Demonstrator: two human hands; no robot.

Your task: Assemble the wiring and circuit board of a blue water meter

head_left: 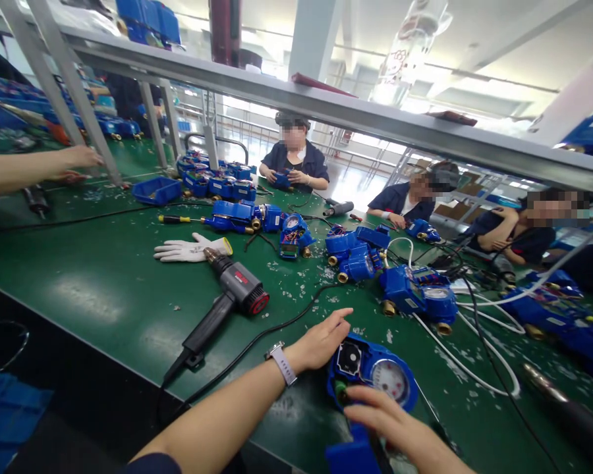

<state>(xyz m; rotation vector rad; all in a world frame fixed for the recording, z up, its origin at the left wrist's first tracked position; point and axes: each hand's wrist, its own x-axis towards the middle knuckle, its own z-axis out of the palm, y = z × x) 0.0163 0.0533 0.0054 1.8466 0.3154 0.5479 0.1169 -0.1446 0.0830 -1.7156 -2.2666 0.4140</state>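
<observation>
A blue water meter [410, 375] lies opened on the green bench in front of me. Its round dial and a square black part in a white frame face up. My left hand [326, 337], with a watch on the wrist, is at the meter's upper left edge, fingers stretched out and holding nothing visible. Over the lower part of the meter, my right hand [390, 418] has its fingers extended, the tips beside a small green part [341, 390] inside the housing. Whether they touch it I cannot tell. Below the right hand is a blue cover piece [353, 454], partly hidden.
A heat gun [237, 286] lies left, its cord crossing the bench, near a white glove [190, 249] and a screwdriver [180, 219]. Several blue meters [418, 293] stand beyond. Another heat gun [548, 388] lies right. A shelf [277, 92] spans overhead; co-workers sit across.
</observation>
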